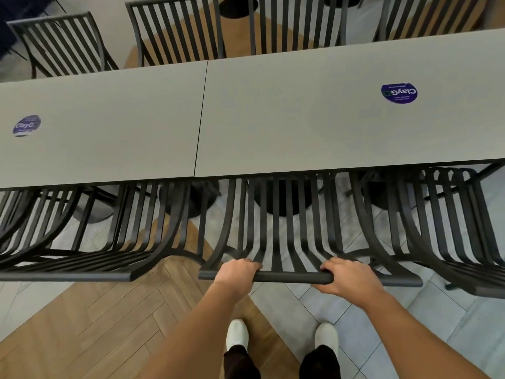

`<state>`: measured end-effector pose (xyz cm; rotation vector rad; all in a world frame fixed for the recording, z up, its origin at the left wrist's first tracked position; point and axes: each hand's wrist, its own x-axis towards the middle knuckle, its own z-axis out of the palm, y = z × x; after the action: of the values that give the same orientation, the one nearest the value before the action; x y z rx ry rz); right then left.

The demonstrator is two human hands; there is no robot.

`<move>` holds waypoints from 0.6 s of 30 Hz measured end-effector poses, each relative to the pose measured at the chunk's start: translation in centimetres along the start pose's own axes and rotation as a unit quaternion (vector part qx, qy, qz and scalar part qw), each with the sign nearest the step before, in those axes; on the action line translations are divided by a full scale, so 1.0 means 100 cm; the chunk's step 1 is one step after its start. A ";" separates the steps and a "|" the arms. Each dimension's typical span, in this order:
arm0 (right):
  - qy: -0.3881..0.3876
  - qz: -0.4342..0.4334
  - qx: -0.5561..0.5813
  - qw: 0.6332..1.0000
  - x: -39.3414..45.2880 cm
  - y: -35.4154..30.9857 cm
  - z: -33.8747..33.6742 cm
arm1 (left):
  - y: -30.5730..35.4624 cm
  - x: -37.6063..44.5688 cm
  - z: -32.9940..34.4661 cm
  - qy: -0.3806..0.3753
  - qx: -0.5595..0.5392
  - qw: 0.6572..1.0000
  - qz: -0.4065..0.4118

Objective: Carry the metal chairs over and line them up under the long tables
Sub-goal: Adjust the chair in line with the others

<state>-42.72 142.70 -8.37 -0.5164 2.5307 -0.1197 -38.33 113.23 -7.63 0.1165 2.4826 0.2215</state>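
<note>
A black slatted metal chair (289,214) stands straight in front of me, its seat pushed under the near edge of the long grey table (300,119). My left hand (237,272) and my right hand (349,277) both grip the top bar of its backrest, fingers curled over it. A second grey table (103,124) butts against the first on the left. Beside my chair, one like it (131,242) is tucked under on the left and another (442,228) on the right.
Several more metal chairs (177,31) line the far side of the tables. A purple round sticker (399,93) lies on the right table and another (26,125) on the left one. Black round table bases (191,198) stand underneath. My white shoes (237,335) stand on wood-and-tile floor.
</note>
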 end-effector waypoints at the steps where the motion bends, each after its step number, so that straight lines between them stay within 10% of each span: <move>1: 0.003 -0.001 -0.007 1.000 0.000 0.000 0.001 | 0.000 0.000 0.001 0.001 -0.001 1.000 -0.001; 18: -0.006 -0.013 0.029 0.999 -0.008 0.016 -0.010 | 0.020 -0.006 0.006 0.019 -0.019 0.999 -0.019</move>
<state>-43.16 144.49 -7.43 -0.5255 2.5016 -0.1997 -37.47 115.24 -7.37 0.0506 2.5141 0.2560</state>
